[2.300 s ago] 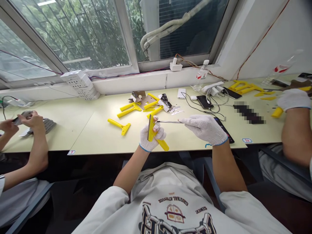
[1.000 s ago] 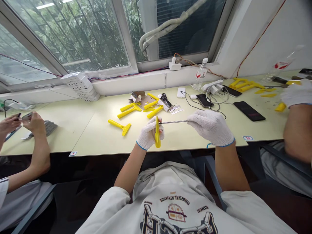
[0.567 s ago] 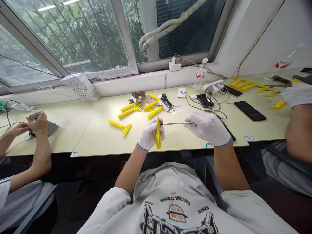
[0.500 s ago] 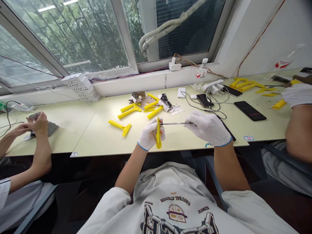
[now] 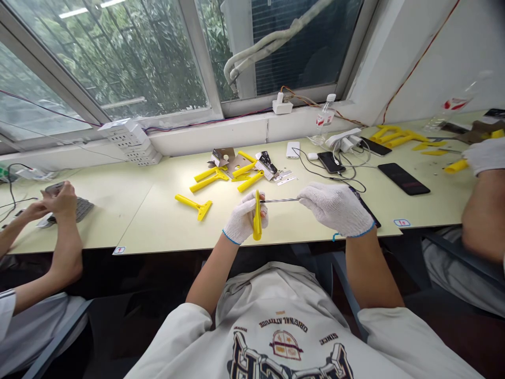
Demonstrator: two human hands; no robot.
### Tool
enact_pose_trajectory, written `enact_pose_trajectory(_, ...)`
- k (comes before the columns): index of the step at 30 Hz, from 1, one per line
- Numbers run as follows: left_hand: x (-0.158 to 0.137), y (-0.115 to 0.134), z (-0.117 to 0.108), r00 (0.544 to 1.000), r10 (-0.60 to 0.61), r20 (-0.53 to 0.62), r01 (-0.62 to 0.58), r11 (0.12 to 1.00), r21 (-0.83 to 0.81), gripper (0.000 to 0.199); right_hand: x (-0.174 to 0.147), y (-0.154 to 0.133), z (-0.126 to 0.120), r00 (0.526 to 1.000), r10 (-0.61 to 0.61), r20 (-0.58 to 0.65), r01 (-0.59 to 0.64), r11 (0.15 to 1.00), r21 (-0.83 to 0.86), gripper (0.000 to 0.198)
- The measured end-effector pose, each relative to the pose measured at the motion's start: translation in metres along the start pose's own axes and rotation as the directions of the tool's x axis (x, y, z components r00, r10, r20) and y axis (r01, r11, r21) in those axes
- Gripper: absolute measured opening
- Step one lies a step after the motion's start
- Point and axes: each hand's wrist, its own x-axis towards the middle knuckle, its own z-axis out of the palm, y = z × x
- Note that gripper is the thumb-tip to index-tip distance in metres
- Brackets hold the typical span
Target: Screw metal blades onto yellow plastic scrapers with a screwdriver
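Note:
My left hand [image 5: 241,217], in a white knitted glove, is closed on a yellow plastic scraper [image 5: 257,216] held on edge above the table's front. My right hand [image 5: 335,208], gloved too, pinches a screwdriver with a thin metal shaft [image 5: 281,200]. Its handle is hidden inside the fingers. The shaft runs level to the left, and its tip meets the scraper's side near my left fingertips. On the table to the left lies another yellow scraper [image 5: 194,206]. Behind my hands are more yellow scraper parts [image 5: 251,181] and several flat metal blades [image 5: 284,178].
Opened small boxes [image 5: 266,165] lie behind the parts. To the right are a power bank [image 5: 293,149], cables, a phone [image 5: 403,179] and a plastic bottle [image 5: 325,118]. A co-worker's gloved hand [image 5: 485,155] is at far right; another person's bare hands [image 5: 59,200] are at left.
My right hand has shifted slightly left and its fingers have turned around the screwdriver. The scraper stays nearly still in my left hand. The right co-worker's hand has moved a little.

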Motion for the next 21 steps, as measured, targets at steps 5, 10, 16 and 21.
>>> enact_pose_trajectory(5, 0.0, -0.0019, 0.0003, 1.0, -0.015, -0.008, 0.015, 1.0, 0.02, 0.038, 0.0, 0.0006, 0.003, 0.998, 0.05, -0.027, -0.047, 0.996, 0.082, 0.01)
enact_pose_trajectory(10, 0.0003, -0.0022, 0.0015, 1.0, -0.004, 0.005, 0.004, 1.0, 0.018, 0.038, 0.0008, 0.0009, -0.0008, 0.998, 0.049, -0.024, -0.047, 0.995, 0.093, 0.012)
enact_pose_trajectory(16, 0.001, -0.0015, 0.0021, 1.0, 0.013, 0.019, -0.014, 1.0, 0.028, 0.039, 0.0012, -0.0005, -0.0008, 0.999, 0.026, -0.038, -0.023, 0.997, 0.068, 0.014)
enact_pose_trajectory(21, 0.0018, -0.0025, 0.0019, 1.0, 0.007, -0.004, -0.007, 0.999, 0.035, 0.037, 0.0011, -0.0017, 0.0008, 1.0, -0.007, -0.026, 0.006, 1.0, -0.024, 0.018)
